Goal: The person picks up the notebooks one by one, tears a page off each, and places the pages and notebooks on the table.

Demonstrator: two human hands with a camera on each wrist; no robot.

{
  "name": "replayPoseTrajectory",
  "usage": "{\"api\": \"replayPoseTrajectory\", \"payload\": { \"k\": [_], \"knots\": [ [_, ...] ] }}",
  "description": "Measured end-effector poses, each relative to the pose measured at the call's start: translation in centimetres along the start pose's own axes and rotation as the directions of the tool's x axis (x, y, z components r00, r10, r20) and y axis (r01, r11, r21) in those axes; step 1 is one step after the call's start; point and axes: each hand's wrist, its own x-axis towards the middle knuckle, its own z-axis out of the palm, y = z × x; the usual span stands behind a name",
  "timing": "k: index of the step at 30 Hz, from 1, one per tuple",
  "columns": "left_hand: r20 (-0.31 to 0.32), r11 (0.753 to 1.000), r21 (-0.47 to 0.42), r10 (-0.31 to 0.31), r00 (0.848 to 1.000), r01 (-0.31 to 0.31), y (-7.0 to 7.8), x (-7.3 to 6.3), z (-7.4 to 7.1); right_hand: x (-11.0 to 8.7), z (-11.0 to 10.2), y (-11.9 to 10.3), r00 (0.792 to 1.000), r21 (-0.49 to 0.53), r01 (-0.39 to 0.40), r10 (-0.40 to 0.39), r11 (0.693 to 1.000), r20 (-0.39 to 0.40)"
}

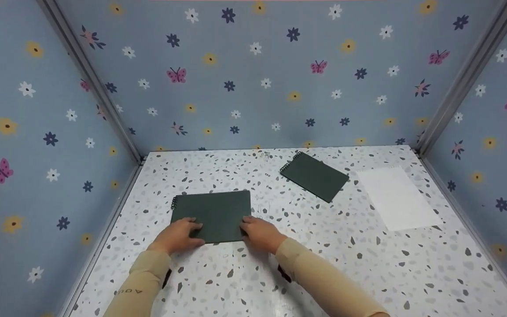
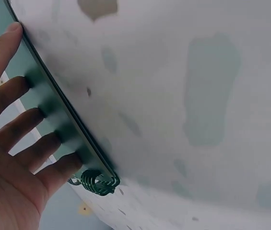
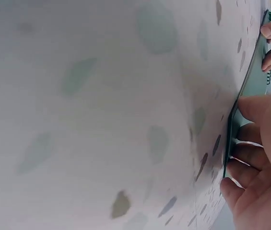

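In the head view, you are resting your left hand [image 1: 178,236] and right hand [image 1: 262,234], set apart, near the front corners of the larger dark-green spiral notebook [image 1: 220,215] on the speckled bench [image 1: 319,237], seemingly steadying it flat. In the left wrist view, your fingers [image 2: 22,123] are reaching nearly straight over the cover beside the wire coil [image 2: 97,183]. In the right wrist view, your fingers [image 3: 250,155] are touching the opposite end, not clamping it.

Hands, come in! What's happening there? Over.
Left hand, right hand: both on nearer green notebook. Notebook flat on table. Second notebook, white sheet lie clear of it.
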Motion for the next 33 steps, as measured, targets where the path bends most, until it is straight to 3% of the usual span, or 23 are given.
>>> {"api": "replayPoseTrajectory", "payload": {
  "k": [11, 17, 20, 25, 33],
  "knots": [
    [0.037, 0.999, -0.021, -0.028, 0.999, 0.028, -2.3, 1.2, -1.0, 1.8, 1.0, -0.7, 0.994, -0.018, -0.031, 0.029, 0.999, -0.101],
    [0.053, 0.998, -0.038, -0.043, 0.998, 0.045, -2.8, 1.5, -1.4, 1.6, -0.3, 0.2, 0.998, 0.054, -0.041, 0.044, 0.998, -0.042],
    [0.053, 0.998, -0.047, -0.043, 0.998, 0.045, -2.6, 1.4, -1.5, 1.2, -1.5, 2.3, 0.997, 0.104, -0.059, 0.065, 0.993, -0.05],
    [0.011, 0.999, -0.033, -0.028, 1.0, 0.028, -1.5, 1.3, -1.4, 0.3, -3.3, 7.8, 0.981, 0.126, -0.117, 0.134, 0.985, -0.141],
    [-0.098, 0.998, -0.017, 0.055, 0.994, -0.057, 3.2, 1.7, -0.7, -2.3, -4.6, 15.6, 0.935, 0.177, -0.276, 0.307, 0.945, -0.179]
  ]
}}
